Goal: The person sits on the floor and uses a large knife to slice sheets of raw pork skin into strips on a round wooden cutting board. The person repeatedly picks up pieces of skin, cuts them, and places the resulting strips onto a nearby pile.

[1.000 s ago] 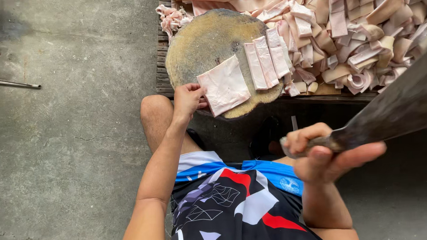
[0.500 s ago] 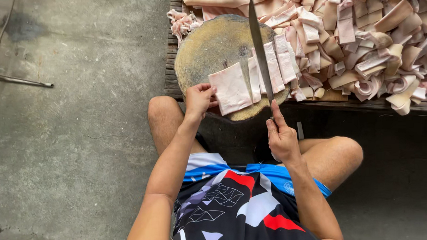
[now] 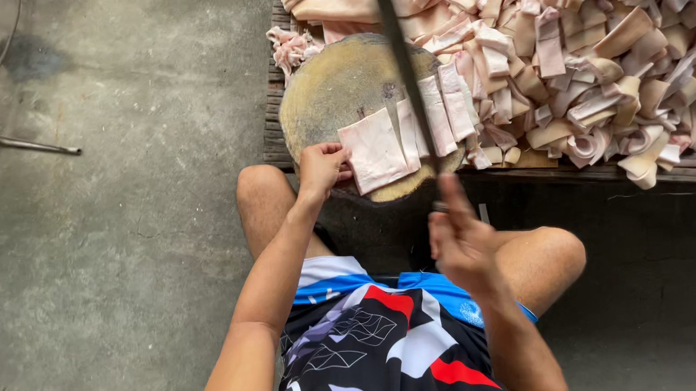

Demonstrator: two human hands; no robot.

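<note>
A: On a grey concrete floor (image 3: 116,252), a round wooden chopping block (image 3: 335,86) is shown; what is held?

B: A pale pink slab of pork skin (image 3: 373,151) is pinned on the block by the curled left hand (image 3: 321,167); a long dark cleaver (image 3: 405,68) is gripped by the closed right hand (image 3: 459,241). Fingertips beside the blade could be nicked should the slab slip.

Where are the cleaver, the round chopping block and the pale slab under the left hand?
cleaver (image 3: 402,64), head view, on the middle of the dark blade.
round chopping block (image 3: 332,91), head view, on its bare wooden top.
pale slab (image 3: 373,149), head view, on the flat middle of the piece.
left hand (image 3: 321,167), head view, on its back.
</note>
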